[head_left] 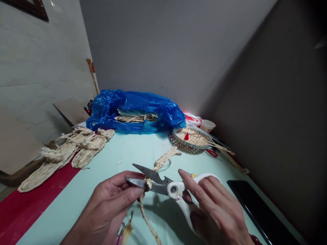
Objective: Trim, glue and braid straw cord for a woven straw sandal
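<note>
My right hand (217, 207) grips the white handles of a pair of scissors (175, 190), its index finger stretched along them. The grey blades stand apart around a bit of a pale braided straw cord (163, 160). Pinched between the thumb and fingers of my left hand (112, 200) is that cord, close beside the blades. Its wider plaited end lies beyond the scissors, and a thinner braid (146, 217) hangs down toward me. Whether the blades touch the straw, I cannot tell. Under my left hand lies a small pink and yellowish scrap (127, 231), partly hidden.
Woven straw sandals (89, 149) lie at the left by a red strip (43, 200). A blue plastic bag (138, 98) with straw bundles is at the back. To the right are a woven basket (178, 136), a paper cup (207, 126) and a black phone-like slab (260, 211).
</note>
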Demonstrator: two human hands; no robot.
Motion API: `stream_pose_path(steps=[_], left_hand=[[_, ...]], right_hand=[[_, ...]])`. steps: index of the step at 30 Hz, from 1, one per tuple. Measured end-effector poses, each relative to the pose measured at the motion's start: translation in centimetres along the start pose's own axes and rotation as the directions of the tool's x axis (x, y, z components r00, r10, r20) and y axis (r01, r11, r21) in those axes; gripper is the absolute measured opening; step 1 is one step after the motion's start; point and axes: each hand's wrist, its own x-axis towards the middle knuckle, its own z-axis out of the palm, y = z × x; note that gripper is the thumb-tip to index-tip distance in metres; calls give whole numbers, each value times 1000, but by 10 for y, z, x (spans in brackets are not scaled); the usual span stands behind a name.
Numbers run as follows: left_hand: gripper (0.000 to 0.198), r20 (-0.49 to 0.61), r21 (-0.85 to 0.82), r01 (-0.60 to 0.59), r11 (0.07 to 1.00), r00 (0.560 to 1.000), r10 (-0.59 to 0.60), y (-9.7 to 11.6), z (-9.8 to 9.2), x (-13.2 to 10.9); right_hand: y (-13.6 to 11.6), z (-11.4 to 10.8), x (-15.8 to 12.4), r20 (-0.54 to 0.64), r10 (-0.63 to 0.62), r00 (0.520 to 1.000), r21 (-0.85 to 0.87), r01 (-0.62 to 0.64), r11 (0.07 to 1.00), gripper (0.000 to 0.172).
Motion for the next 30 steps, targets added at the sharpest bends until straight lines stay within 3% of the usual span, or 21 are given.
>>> stream_pose_path(steps=[7,15,24,30], left_hand=[[18,25,31,-9,999,1000,8,-1,2,-5],[4,-51,132,-35,991,998,43,2,8,1],[7,-43,175,-99,980,993,108,3,8,-3],[12,11,129,-118,985,993,117,2,6,-1]], right_hand=[[4,4,-4,-28,-15,1000,43,16,999,58],[3,8,-4,0,-7,1000,45,7,999,47],[0,5,-3,81,122,989,193,-136,972,55],[-1,-4,6,115,98,989,102,-110,989,64]])
